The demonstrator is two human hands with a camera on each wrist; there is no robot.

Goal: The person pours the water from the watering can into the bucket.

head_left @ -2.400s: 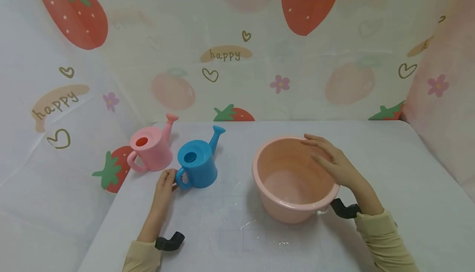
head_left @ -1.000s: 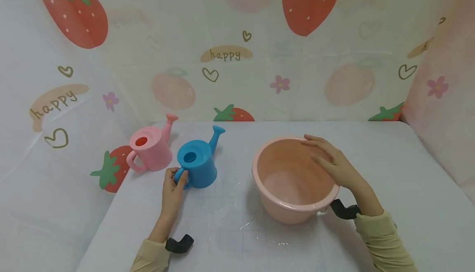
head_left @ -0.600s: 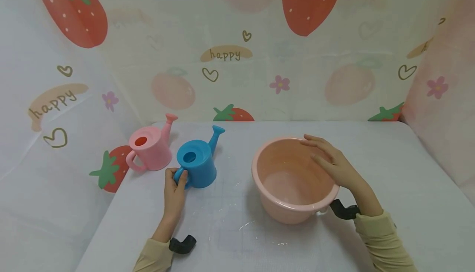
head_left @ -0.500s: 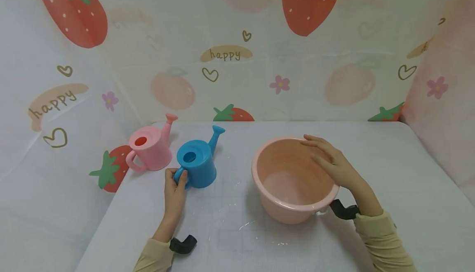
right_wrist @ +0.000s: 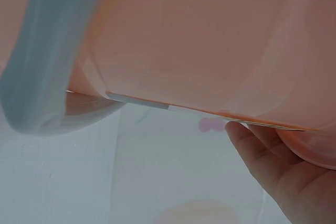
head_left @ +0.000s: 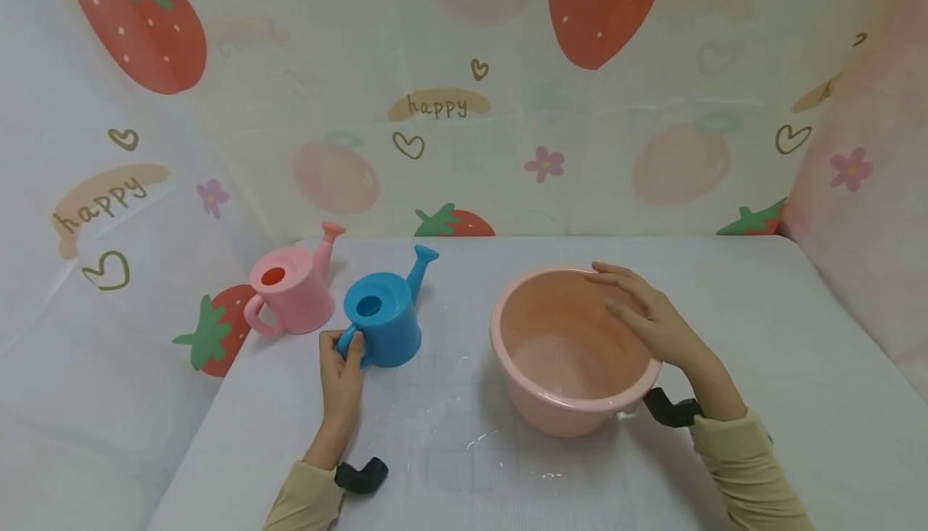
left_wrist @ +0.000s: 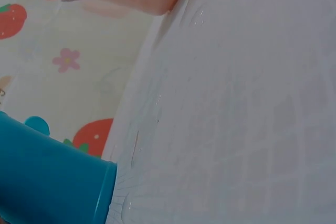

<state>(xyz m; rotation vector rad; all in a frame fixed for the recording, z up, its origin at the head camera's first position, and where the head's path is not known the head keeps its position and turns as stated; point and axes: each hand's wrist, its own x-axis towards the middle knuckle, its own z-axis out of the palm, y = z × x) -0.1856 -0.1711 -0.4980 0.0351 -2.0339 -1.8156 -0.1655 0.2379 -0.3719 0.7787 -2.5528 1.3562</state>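
Observation:
In the head view, a blue watering can (head_left: 384, 320) stands upright on the white-covered table. My left hand (head_left: 341, 386) grips its handle, thumb on the near side and fingers partly hidden behind. The can's blue wall (left_wrist: 50, 174) also shows in the left wrist view, where hardly any of the hand is visible. Right of centre is a pink bucket (head_left: 569, 418). My right hand (head_left: 656, 321) rests at its right rim with loosely extended fingers. The right wrist view has the fingers (right_wrist: 257, 153) by the bucket wall (right_wrist: 210, 45).
A pink watering can (head_left: 300, 297) stands left of the blue one, at the table's left side. The bucket's pale handle (right_wrist: 47, 61) hangs outside its wall. Drops lie on the table cover (head_left: 449, 450). Strawberry-printed sheets (head_left: 449, 47) enclose the back and sides.
My left hand has moved slightly right, from beside the blue watering can's handle to a grip on it. The can, the bucket and my right hand have stayed in place.

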